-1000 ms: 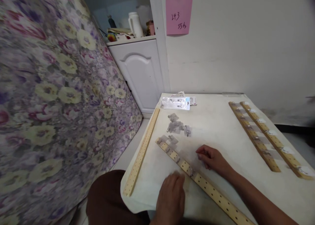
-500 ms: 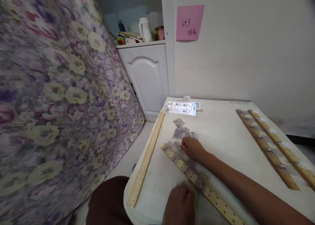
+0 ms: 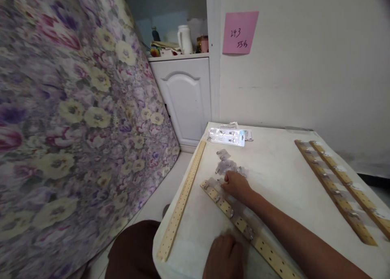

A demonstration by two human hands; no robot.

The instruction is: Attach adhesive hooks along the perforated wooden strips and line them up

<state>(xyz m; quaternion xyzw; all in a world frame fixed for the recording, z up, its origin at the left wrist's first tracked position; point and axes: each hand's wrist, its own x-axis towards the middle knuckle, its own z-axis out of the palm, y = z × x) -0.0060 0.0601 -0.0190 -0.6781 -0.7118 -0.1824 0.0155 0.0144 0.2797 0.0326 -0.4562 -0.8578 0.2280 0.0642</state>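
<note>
So a second ago the right hand (image 3: 238, 186) hangs over the table, off to the right of the hole-punched strip (image 3: 265, 248), with nothing near the fingertips but cloth; now it's up by the strip's far end, knuckles up, right at the little clear packets. Compared with half a second ago it's barely budged, and the whole view has just slid a touch. The left hand (image 3: 224, 254) is down on the near side of that strip in all three frames, curled and kinda dark and blurry, so can't tell if its fingers are pinching anything. As for the right hand, its fingers are curled in with thumb and index close together, and the nearest small packet (image 3: 219, 182) sits right by those tips, poking out on their left, just beyond the strip's far end. Whether they're actually clamped on it, can't tell, the hand covers part of it. The packet pile (image 3: 226, 166) is just past the knuckles, partly hidden by them, with one loose packet (image 3: 224, 154) a bit farther off. The strip itself runs diagonally between the two hands, with a few clear pieces with shiny metal bits along its far half. A second strip (image 3: 182, 199) lies to the left with bare holes, two more, the inner strip (image 3: 336, 193) and the outer strip (image 3: 343, 176), sit well off to the right, and the blister pack (image 3: 225, 136) is at the table's (image 3: 274, 161) far edge.
</note>
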